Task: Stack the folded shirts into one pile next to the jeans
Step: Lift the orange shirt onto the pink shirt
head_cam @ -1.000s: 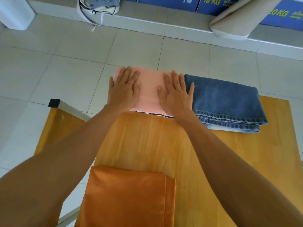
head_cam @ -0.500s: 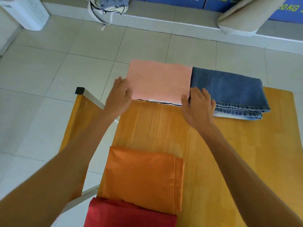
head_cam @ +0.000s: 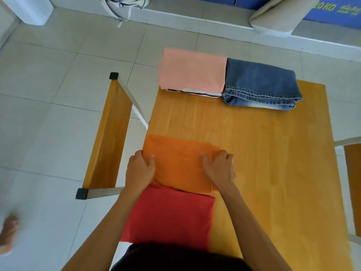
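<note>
A folded pink shirt (head_cam: 192, 70) tops a small pile at the table's far edge, with white and dark layers showing under it, touching the folded blue jeans (head_cam: 259, 83) on its right. Nearer me lies a folded orange shirt (head_cam: 178, 163). My left hand (head_cam: 139, 169) grips its left edge and my right hand (head_cam: 219, 169) grips its right edge, fingers curled into the cloth. A folded red shirt (head_cam: 170, 216) lies closest to me, its far edge under the orange one.
The wooden table (head_cam: 263, 163) has bare surface on its right half. A wooden bench (head_cam: 108, 137) stands to the left, another (head_cam: 353, 182) at the right edge. On the tiled floor are a white appliance (head_cam: 29, 8), a bag (head_cam: 125, 4), and a bare foot (head_cam: 8, 233).
Both hands left the pink shirt at the far edge and drew back toward me. They now hold the sides of the orange shirt. The camera tilted down, showing the red shirt.
</note>
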